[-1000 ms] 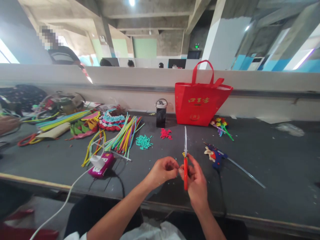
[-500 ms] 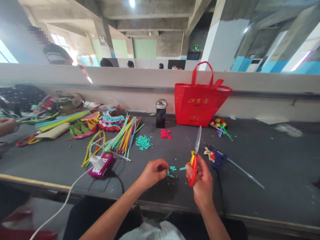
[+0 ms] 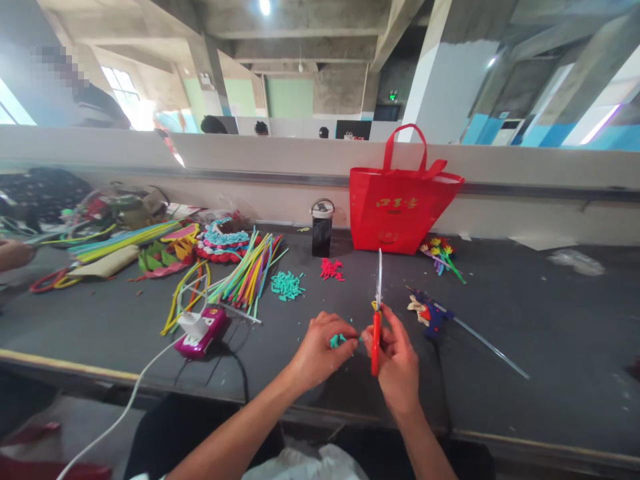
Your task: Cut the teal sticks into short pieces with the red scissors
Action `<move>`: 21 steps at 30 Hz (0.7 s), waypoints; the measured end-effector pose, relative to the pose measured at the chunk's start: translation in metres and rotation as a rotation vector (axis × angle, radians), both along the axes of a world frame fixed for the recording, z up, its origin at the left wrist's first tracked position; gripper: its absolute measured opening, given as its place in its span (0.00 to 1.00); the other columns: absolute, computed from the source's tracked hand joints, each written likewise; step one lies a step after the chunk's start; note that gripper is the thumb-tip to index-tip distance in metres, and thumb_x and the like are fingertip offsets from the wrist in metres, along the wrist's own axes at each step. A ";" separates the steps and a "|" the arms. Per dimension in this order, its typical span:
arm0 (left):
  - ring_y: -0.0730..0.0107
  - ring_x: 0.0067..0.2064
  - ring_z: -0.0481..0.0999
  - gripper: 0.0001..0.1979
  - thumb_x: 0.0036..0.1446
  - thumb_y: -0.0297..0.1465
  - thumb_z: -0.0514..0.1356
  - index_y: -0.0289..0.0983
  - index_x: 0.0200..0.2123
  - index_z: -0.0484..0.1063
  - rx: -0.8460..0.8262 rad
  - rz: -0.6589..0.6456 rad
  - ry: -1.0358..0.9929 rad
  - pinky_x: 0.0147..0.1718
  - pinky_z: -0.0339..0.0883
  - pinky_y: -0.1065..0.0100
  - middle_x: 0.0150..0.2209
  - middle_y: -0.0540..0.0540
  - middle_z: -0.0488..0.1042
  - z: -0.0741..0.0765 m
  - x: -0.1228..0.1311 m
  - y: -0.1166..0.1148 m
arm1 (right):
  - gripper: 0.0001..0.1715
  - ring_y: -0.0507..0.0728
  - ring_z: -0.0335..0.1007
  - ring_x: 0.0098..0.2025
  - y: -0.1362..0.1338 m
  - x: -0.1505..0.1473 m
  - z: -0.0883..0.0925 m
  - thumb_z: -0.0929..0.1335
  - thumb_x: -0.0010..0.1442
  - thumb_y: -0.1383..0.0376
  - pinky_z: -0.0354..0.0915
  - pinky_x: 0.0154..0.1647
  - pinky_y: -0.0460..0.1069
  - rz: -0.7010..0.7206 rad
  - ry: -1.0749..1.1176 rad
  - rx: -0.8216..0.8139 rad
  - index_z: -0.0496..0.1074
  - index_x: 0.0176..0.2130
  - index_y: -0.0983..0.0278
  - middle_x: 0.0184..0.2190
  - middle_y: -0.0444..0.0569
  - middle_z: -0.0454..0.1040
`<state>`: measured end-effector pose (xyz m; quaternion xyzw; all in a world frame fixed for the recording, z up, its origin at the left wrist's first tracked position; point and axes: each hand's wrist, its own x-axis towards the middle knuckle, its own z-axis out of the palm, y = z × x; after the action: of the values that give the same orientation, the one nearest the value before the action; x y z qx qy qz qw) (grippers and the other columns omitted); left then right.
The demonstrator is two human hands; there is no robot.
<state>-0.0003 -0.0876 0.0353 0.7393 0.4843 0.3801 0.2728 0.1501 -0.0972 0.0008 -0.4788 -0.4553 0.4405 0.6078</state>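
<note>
My right hand [image 3: 399,363] grips a pair of scissors [image 3: 376,343] with red handles, blades pointing up and away from me and looking closed. Close by on the left, my left hand [image 3: 325,347] is curled over short teal pieces [image 3: 337,341], with thumb and fingertips drawn together around them. Its fingertips almost meet the right hand's thumb, where a bit of teal shows between the two. Beyond my hands lie a pile of short teal pieces [image 3: 287,285] and a smaller pile of red-pink pieces [image 3: 331,269].
At the back stand a red bag [image 3: 405,210] and a dark bottle [image 3: 322,230]. A blue glue gun [image 3: 435,319] with a clear stick lies right. Left are colourful fuzzy stems [image 3: 245,277] and a purple power strip [image 3: 204,332] with its cord. Another person's hand [image 3: 15,255] shows far left.
My left hand has moved right over the loose teal pieces and gathered some. My right hand has shifted slightly left, and the scissors now stand more upright in view.
</note>
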 end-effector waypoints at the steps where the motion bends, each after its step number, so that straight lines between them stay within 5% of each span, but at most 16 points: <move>1: 0.63 0.39 0.72 0.05 0.54 0.28 0.61 0.40 0.32 0.79 -0.006 0.001 0.004 0.42 0.58 0.63 0.33 0.47 0.78 -0.001 0.001 -0.001 | 0.38 0.52 0.72 0.31 0.000 -0.001 0.001 0.73 0.54 0.56 0.69 0.32 0.46 0.011 -0.009 0.004 0.63 0.61 0.59 0.31 0.43 0.77; 6: 0.67 0.34 0.71 0.03 0.49 0.26 0.62 0.37 0.26 0.77 -0.145 0.016 -0.156 0.38 0.60 0.67 0.28 0.49 0.76 -0.012 0.000 -0.002 | 0.36 0.54 0.74 0.34 -0.001 -0.003 0.000 0.71 0.57 0.57 0.71 0.35 0.48 0.052 -0.056 0.019 0.62 0.61 0.60 0.34 0.45 0.78; 10: 0.73 0.28 0.68 0.04 0.49 0.31 0.64 0.36 0.27 0.75 -0.420 0.107 -0.661 0.31 0.60 0.71 0.25 0.51 0.73 -0.004 -0.009 -0.001 | 0.36 0.57 0.75 0.43 -0.007 -0.002 -0.008 0.70 0.59 0.57 0.71 0.44 0.51 -0.003 -0.209 0.133 0.61 0.63 0.59 0.48 0.51 0.76; 13: 0.75 0.29 0.68 0.07 0.46 0.32 0.67 0.36 0.28 0.75 -0.425 0.198 -0.968 0.32 0.60 0.73 0.25 0.52 0.72 0.012 -0.014 0.000 | 0.37 0.60 0.69 0.55 -0.017 -0.004 -0.016 0.70 0.59 0.59 0.68 0.53 0.53 -0.032 -0.379 0.233 0.59 0.64 0.57 0.60 0.52 0.67; 21: 0.73 0.31 0.70 0.09 0.47 0.35 0.68 0.36 0.29 0.76 -0.346 0.179 -1.030 0.35 0.63 0.72 0.28 0.50 0.74 0.027 -0.010 -0.005 | 0.38 0.63 0.67 0.59 -0.033 -0.012 -0.033 0.69 0.59 0.61 0.68 0.54 0.55 0.061 -0.595 0.355 0.57 0.65 0.58 0.60 0.53 0.66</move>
<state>-0.0104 -0.0924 0.0623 0.3580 0.4043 0.6295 0.5587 0.1381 -0.1304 -0.0320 -0.4594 -0.6960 0.2136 0.5088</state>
